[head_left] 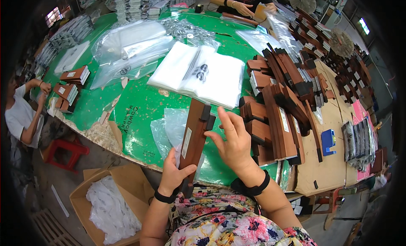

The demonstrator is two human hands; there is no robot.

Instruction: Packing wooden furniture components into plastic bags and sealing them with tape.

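In my left hand (172, 174) is a long brown wooden piece (193, 136) with black end parts and a white label along its face. The fingers wrap round its lower part, with the thumb across the front, and it stands tilted above the table edge. Close by its upper black part is my right hand (235, 147), thumb and fingers apart, gripping nothing; whether the thumb tip touches the piece I cannot tell. Behind the piece, a loose clear plastic bag (163, 136) lies on the green tabletop (135, 102). Farther back lies a stack of clear printed bags (173, 70).
Similar brown pieces (279, 131) are piled to the right, beside a blue holder (328, 142). A cardboard box (80, 199) of crumpled plastic stands below left, near a red stool (63, 155). One person (25, 114) works at left, another (241, 2) across the table.
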